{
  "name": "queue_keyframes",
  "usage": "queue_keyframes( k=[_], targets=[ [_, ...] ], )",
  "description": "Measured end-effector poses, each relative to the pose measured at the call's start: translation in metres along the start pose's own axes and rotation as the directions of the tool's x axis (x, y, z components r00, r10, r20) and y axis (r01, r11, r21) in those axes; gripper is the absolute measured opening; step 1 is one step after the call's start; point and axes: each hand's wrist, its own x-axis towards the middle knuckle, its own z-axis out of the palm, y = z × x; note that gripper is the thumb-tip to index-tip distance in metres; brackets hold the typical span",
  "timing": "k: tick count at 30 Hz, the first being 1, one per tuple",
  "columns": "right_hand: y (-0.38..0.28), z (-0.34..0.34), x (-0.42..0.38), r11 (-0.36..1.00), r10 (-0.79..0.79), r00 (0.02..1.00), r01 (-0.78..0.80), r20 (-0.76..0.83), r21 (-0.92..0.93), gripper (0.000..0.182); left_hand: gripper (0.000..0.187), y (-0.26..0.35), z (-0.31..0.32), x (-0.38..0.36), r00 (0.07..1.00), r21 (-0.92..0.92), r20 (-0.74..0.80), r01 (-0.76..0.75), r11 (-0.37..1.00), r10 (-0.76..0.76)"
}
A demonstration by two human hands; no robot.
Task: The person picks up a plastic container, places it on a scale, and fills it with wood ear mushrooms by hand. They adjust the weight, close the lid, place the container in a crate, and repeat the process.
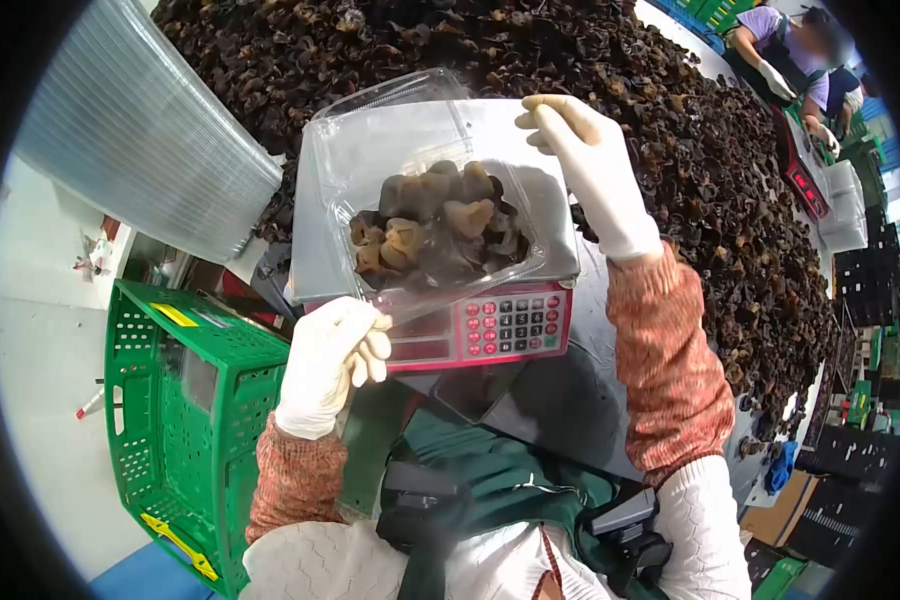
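A clear plastic clamshell box [540, 255] sits on the metal pan of a red weighing scale [565, 330], its hinged lid [395, 95] raised at the back. Dark brown wood ear mushrooms [440, 225] are heaped inside. At the box's front left corner is my left hand [330, 360], white-gloved, with its fingers curled inward; whether they pinch the rim is hard to see. My right hand [585, 150], also gloved, hovers over the pan's far right corner. Its fingers point left, somewhat apart, with nothing visible in them.
A large pile of wood ear mushrooms [710, 210] covers the table behind and to the right. Nested clear boxes [150, 130] lean at upper left. A green crate [185, 400] stands at left. A co-worker [785, 60] works at another scale [805, 180] on the far right.
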Motion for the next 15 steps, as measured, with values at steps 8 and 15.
queue_keyframes(
  k=[8, 15],
  targets=[
    [0.011, 0.023, 0.036, 0.572, 0.197, 0.955, -0.296, 0.222, 0.765, 0.061, 0.026, 0.004, -0.011, 0.015, 0.997, -0.057, 0.077, -0.007, 0.998, 0.012],
    [-0.026, -0.04, -0.047, 0.97, 0.016, 0.977, 0.037, 0.214, -0.242, 0.036, 0.077, 0.002, -0.025, 0.018, 0.983, -0.273, 0.182, 0.069, 0.96, -0.019]
  ],
)
